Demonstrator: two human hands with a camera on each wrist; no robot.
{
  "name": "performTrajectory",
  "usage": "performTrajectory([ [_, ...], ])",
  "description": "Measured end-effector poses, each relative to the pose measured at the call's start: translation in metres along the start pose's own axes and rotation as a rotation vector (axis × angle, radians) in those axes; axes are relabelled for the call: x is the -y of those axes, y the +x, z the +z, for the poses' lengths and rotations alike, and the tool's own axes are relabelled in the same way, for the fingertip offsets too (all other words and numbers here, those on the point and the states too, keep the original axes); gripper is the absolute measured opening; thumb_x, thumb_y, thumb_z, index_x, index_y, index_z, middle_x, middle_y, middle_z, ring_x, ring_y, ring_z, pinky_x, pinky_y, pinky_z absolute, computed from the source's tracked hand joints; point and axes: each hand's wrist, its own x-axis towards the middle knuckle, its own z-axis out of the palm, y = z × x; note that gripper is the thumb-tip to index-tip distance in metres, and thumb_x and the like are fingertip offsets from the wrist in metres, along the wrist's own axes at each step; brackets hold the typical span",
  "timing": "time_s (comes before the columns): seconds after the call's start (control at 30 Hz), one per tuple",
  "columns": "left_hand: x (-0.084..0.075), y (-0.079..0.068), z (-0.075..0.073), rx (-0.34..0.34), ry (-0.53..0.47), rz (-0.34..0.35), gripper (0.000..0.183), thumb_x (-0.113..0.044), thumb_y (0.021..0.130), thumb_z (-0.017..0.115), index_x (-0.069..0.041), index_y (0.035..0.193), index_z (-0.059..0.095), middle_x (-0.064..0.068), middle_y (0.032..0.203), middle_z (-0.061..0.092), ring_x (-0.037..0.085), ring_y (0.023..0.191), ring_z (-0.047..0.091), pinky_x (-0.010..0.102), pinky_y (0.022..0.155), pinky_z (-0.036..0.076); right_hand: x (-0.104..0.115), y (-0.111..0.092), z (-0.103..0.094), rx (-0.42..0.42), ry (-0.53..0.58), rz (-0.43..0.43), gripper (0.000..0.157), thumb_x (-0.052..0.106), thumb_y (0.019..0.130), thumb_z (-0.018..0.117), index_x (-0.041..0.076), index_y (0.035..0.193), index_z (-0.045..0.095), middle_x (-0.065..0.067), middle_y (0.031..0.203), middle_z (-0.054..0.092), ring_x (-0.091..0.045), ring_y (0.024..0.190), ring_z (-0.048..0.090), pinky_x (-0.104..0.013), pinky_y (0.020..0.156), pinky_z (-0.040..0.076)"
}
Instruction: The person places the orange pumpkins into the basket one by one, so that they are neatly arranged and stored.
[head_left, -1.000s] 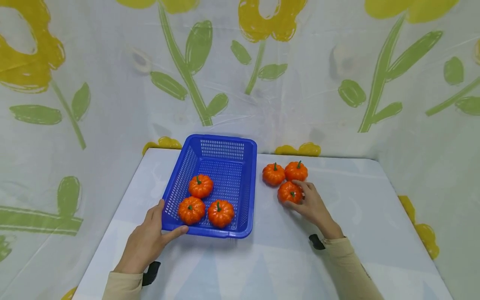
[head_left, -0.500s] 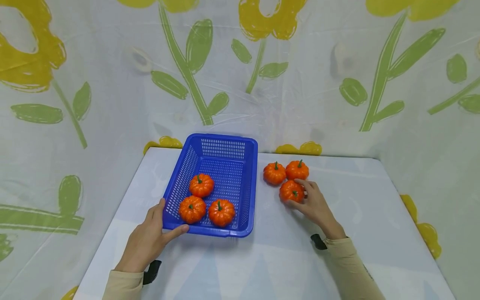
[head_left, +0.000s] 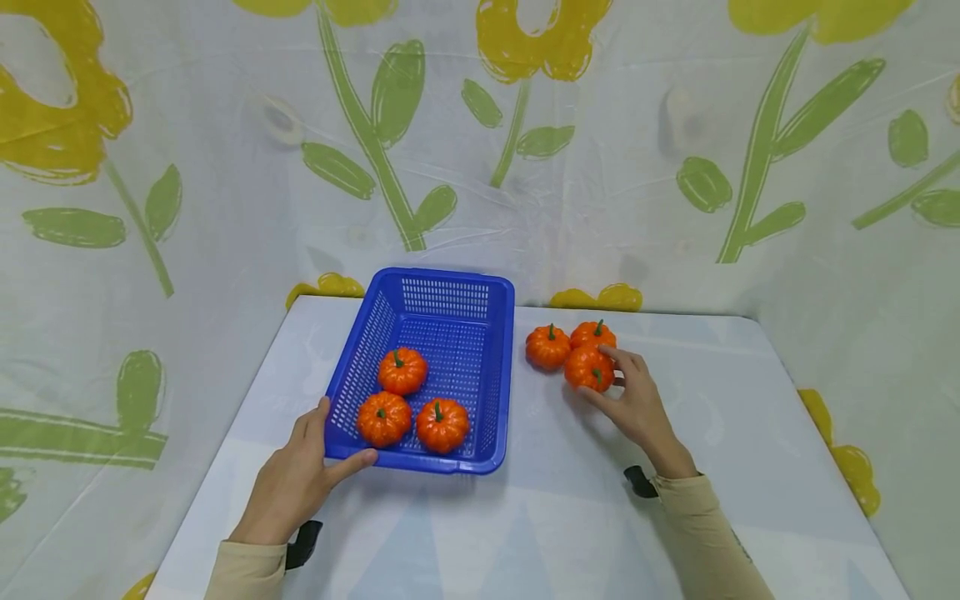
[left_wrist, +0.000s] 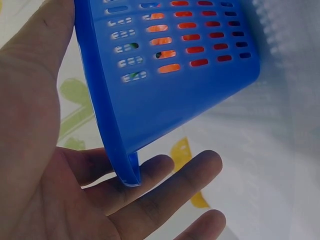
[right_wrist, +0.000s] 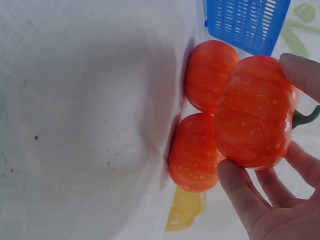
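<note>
My left hand (head_left: 288, 479) grips the near left corner of a blue plastic basket (head_left: 497, 375), its thumb over the rim and the other fingers along the outside. Three small orange toy pumpkins (head_left: 402, 372) lie in the near part of the basket. To the right, my right hand (head_left: 637, 404) holds another pumpkin (head_left: 589, 368) between thumb and fingertips. In the right wrist view this pumpkin (right_wrist: 255, 112) is off the table, its green stem pointing sideways. Just behind it, two more pumpkins (head_left: 547, 347) sit side by side on the table.
A white table (head_left: 720, 417) with faint pale blue shapes lies under everything. Behind and around it hangs a white curtain (head_left: 600, 225) printed with yellow flowers and green leaves. The basket's tall right wall stands between the loose pumpkins and those inside.
My right hand has raised the gripped pumpkin off the table and shifted it slightly away and to the right. The left hand and the basket stay in place.
</note>
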Motion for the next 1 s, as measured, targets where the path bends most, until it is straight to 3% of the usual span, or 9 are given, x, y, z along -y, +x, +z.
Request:
performTrajectory([
  [1.0, 0.000, 0.001, -0.002, 0.014, -0.013, -0.002, 0.129, -0.084, 0.079, 0.056, 0.004, 0.160, 0.008, 0.036, 0.155, 0.025, 0.058, 0.129, 0.044, 0.069, 0.097, 0.045, 0.031, 0.015, 0.015, -0.091, 0.116, -0.120, 0.076, 0.025, 0.082, 0.088, 0.013, 0.147, 0.049, -0.014, 0.138, 0.047, -0.031, 0.119, 0.054, -0.052, 0.096, 0.053],
])
